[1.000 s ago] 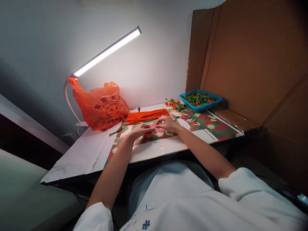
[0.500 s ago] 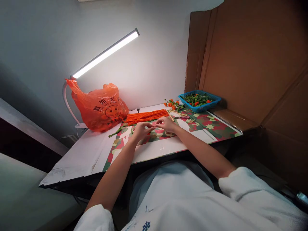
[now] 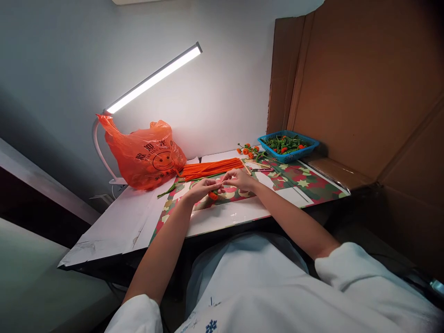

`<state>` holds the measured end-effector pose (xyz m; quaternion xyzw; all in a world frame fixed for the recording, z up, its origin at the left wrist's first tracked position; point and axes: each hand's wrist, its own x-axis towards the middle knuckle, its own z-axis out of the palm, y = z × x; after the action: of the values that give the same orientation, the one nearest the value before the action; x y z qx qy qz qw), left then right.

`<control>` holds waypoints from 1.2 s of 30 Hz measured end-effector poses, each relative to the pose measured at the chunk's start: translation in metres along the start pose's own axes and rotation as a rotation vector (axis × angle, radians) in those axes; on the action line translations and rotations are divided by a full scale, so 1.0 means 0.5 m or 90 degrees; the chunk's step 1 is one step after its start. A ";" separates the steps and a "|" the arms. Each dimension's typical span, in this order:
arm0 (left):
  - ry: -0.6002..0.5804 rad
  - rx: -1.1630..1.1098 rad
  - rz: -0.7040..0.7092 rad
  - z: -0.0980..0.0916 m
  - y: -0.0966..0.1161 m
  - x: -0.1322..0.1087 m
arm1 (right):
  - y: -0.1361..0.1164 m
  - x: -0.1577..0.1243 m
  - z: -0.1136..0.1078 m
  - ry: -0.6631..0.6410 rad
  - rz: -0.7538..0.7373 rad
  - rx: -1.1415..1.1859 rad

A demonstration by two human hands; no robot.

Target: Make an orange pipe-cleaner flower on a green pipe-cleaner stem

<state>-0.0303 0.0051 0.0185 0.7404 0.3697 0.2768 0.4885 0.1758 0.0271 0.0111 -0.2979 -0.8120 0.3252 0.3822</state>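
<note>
My left hand (image 3: 201, 188) and my right hand (image 3: 238, 178) meet over the patterned mat (image 3: 305, 182) at the middle of the table. Both hands have their fingers pinched together on a small orange piece (image 3: 212, 196) with a thin green stem, which shows just below my left fingers. A bundle of orange pipe cleaners (image 3: 211, 167) lies just behind my hands. A few finished orange flowers (image 3: 248, 150) lie further back.
An orange plastic bag (image 3: 147, 155) stands at the back left under a lit desk lamp (image 3: 154, 77). A blue basket (image 3: 287, 145) of green and red pieces sits at the back right. Cardboard walls (image 3: 360, 83) close the right side. The white table (image 3: 114, 224) edge runs near my body.
My hands stayed together at the same spot, with small finger movements. The orange piece shows below my left fingers again, after being mostly covered half a second ago.
</note>
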 end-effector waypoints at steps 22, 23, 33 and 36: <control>0.058 -0.042 -0.068 0.007 0.000 0.005 | 0.009 0.001 0.004 -0.058 0.233 0.287; 0.072 -0.095 -0.060 0.003 -0.001 0.006 | 0.009 0.003 0.003 -0.037 0.247 0.306; 0.320 -0.210 0.042 0.020 -0.024 0.036 | -0.027 0.010 0.032 0.181 0.404 0.688; 0.366 -0.236 0.057 0.028 -0.022 0.043 | -0.033 0.008 0.047 0.135 0.419 0.739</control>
<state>-0.0102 0.0182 0.0040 0.5462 0.4026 0.5578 0.4780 0.1504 0.0131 0.0135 -0.3064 -0.3308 0.7772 0.4389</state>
